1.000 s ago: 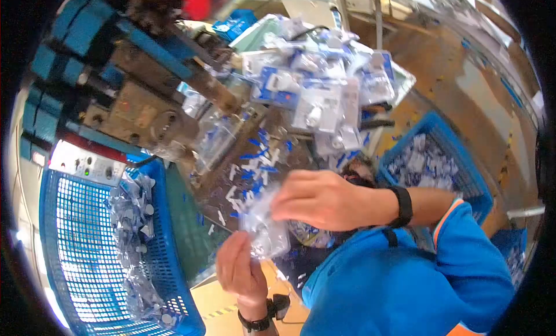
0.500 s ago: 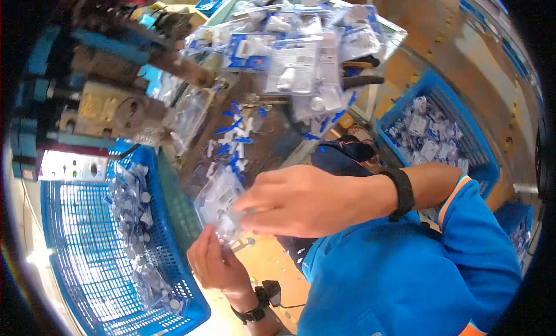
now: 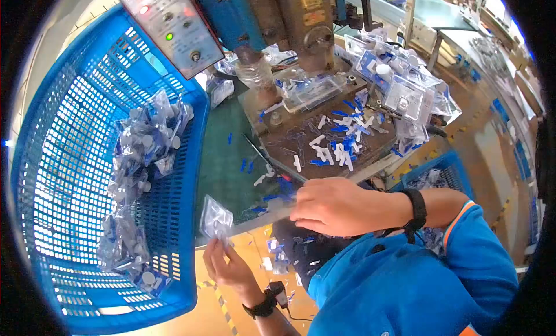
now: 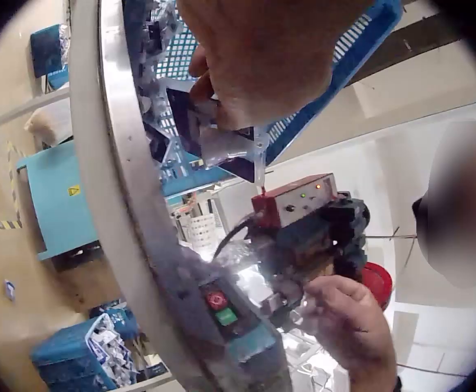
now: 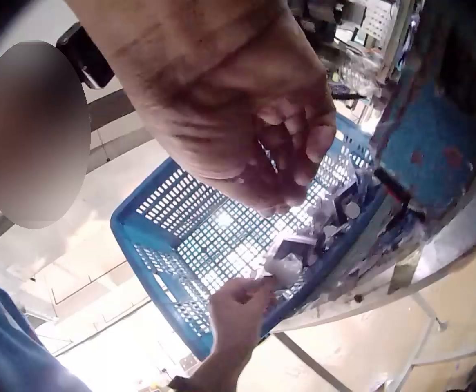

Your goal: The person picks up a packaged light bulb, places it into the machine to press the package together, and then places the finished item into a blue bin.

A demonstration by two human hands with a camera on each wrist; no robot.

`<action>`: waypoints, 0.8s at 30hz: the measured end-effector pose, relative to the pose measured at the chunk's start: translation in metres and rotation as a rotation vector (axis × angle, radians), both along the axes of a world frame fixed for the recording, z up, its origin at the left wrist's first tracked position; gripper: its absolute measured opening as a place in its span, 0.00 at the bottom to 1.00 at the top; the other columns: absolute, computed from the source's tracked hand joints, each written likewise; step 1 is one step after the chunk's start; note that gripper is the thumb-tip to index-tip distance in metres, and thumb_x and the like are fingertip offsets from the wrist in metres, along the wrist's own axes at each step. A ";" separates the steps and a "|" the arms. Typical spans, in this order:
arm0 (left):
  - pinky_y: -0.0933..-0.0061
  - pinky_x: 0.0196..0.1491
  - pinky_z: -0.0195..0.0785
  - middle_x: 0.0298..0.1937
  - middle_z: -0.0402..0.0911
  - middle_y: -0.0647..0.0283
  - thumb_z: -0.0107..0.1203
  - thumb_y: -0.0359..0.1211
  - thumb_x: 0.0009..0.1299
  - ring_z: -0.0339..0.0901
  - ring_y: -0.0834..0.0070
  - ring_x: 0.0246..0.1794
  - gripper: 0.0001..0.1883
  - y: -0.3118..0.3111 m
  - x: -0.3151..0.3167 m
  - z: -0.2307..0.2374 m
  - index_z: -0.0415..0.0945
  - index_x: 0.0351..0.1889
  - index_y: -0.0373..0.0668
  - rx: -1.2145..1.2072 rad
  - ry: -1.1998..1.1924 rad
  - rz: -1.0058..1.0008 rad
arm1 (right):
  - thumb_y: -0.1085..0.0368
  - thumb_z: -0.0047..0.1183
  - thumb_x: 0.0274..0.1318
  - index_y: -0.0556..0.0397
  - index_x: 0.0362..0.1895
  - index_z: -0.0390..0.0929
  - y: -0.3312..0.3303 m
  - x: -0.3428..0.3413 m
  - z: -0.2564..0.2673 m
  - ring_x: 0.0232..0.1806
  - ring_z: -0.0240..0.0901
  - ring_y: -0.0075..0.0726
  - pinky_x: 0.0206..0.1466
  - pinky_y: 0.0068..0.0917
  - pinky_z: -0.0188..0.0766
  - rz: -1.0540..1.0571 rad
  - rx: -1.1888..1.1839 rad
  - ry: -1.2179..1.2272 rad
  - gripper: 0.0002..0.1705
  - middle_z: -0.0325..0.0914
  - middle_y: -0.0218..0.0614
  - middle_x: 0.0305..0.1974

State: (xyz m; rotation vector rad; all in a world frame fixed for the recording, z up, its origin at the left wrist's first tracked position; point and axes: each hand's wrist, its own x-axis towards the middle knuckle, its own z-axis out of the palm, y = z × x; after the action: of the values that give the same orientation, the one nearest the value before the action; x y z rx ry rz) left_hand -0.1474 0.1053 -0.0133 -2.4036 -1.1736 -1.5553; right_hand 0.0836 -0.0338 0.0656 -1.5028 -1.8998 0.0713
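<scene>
In the head view, my left hand [image 3: 231, 269] pinches the lower end of a clear plastic blister pack [image 3: 217, 217], held up beside the blue basket. The left wrist view shows that hand [image 4: 258, 61] gripping a pack with a dark card [image 4: 185, 122]. My right hand [image 3: 350, 207] is over the table's front edge, apart from the pack, its fingers curled. A blurred, translucent scrap [image 3: 279, 212] shows at its fingertips. In the right wrist view its palm and curled fingers [image 5: 238, 122] hide most of what they hold.
A blue basket [image 3: 200, 162] with many packs stands at the left. The press [image 3: 315, 41] and control box [image 3: 174, 32] are at the back. Blue and white pieces [image 3: 341, 142] lie on its base. Packs pile up [image 3: 405, 96] at the right, above another blue basket [image 3: 460, 171].
My hands, which met at the pack, are now apart, with the pack in my left hand. The head view has shifted, bringing the left basket and press nearer the middle.
</scene>
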 end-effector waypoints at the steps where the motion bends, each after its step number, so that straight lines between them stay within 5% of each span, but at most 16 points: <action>1: 0.62 0.43 0.76 0.40 0.83 0.52 0.60 0.17 0.58 0.81 0.57 0.41 0.07 0.011 0.001 -0.003 0.78 0.32 0.34 0.021 0.044 -0.001 | 0.62 0.56 0.53 0.50 0.25 0.76 0.004 -0.005 -0.003 0.37 0.75 0.46 0.39 0.40 0.74 0.000 -0.003 -0.006 0.08 0.74 0.38 0.27; 2: 0.61 0.45 0.75 0.41 0.83 0.53 0.60 0.17 0.57 0.81 0.57 0.42 0.07 0.027 0.003 -0.007 0.78 0.32 0.35 0.041 0.087 -0.011 | 0.63 0.60 0.53 0.49 0.37 0.80 0.006 -0.005 -0.002 0.39 0.73 0.43 0.40 0.36 0.72 0.010 -0.067 -0.111 0.08 0.74 0.34 0.33; 5: 0.60 0.51 0.71 0.42 0.82 0.52 0.58 0.19 0.57 0.79 0.55 0.45 0.07 0.068 0.017 -0.021 0.78 0.34 0.34 -0.010 0.260 -0.034 | 0.63 0.53 0.54 0.52 0.26 0.76 0.003 -0.014 -0.013 0.36 0.73 0.46 0.39 0.41 0.73 0.037 -0.043 0.007 0.07 0.72 0.39 0.28; 9: 0.58 0.54 0.71 0.48 0.80 0.50 0.61 0.15 0.52 0.77 0.53 0.49 0.17 0.084 0.019 -0.034 0.79 0.42 0.33 -0.048 0.159 -0.082 | 0.64 0.53 0.55 0.53 0.30 0.76 -0.043 0.009 -0.001 0.35 0.75 0.48 0.37 0.41 0.74 -0.148 -0.086 -0.091 0.06 0.73 0.40 0.29; 11: 0.58 0.56 0.68 0.50 0.79 0.48 0.61 0.21 0.59 0.75 0.54 0.53 0.13 0.070 0.023 -0.022 0.79 0.42 0.32 -0.067 0.125 -0.078 | 0.63 0.53 0.55 0.52 0.31 0.77 -0.087 0.035 -0.001 0.36 0.76 0.49 0.37 0.40 0.74 -0.308 -0.039 -0.083 0.06 0.75 0.40 0.29; 14: 0.51 0.61 0.62 0.53 0.76 0.46 0.69 0.34 0.59 0.71 0.50 0.56 0.23 0.035 0.029 0.014 0.78 0.50 0.34 0.041 0.230 0.020 | 0.64 0.59 0.57 0.54 0.37 0.82 -0.157 0.067 0.010 0.36 0.78 0.47 0.38 0.37 0.73 -0.563 -0.265 0.096 0.08 0.80 0.41 0.34; 17: 0.49 0.48 0.67 0.38 0.77 0.49 0.60 0.44 0.69 0.73 0.52 0.42 0.19 0.011 0.045 0.024 0.81 0.34 0.34 0.156 0.123 -0.087 | 0.64 0.60 0.55 0.54 0.37 0.83 -0.199 0.085 -0.001 0.34 0.78 0.49 0.38 0.37 0.73 -0.722 -0.326 0.102 0.08 0.81 0.42 0.33; 18: 0.56 0.56 0.66 0.51 0.76 0.46 0.60 0.22 0.61 0.73 0.51 0.54 0.16 0.019 0.045 0.006 0.77 0.48 0.31 -0.002 0.247 -0.156 | 0.64 0.60 0.55 0.54 0.37 0.82 -0.207 0.089 -0.004 0.34 0.78 0.49 0.38 0.36 0.73 -0.757 -0.325 0.088 0.08 0.81 0.42 0.33; 21: 0.54 0.59 0.64 0.56 0.74 0.45 0.59 0.22 0.61 0.71 0.48 0.57 0.17 0.005 0.087 0.007 0.77 0.49 0.30 -0.291 0.396 -0.360 | 0.61 0.58 0.55 0.52 0.34 0.83 -0.211 0.093 -0.009 0.35 0.78 0.52 0.39 0.41 0.74 -0.777 -0.292 0.167 0.09 0.81 0.43 0.32; 24: 0.55 0.56 0.62 0.50 0.74 0.45 0.58 0.24 0.60 0.70 0.48 0.53 0.17 0.018 0.117 0.000 0.78 0.49 0.31 -0.238 0.382 -0.367 | 0.61 0.58 0.55 0.52 0.34 0.82 -0.215 0.099 -0.015 0.35 0.78 0.52 0.39 0.41 0.73 -0.740 -0.242 0.185 0.08 0.81 0.42 0.33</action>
State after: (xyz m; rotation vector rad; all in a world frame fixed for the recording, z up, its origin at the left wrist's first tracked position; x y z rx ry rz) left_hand -0.0307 0.1229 -0.0132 -3.0313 -0.9239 -0.9817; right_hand 0.1826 -0.2486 0.0509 -2.1899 -1.1290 0.0978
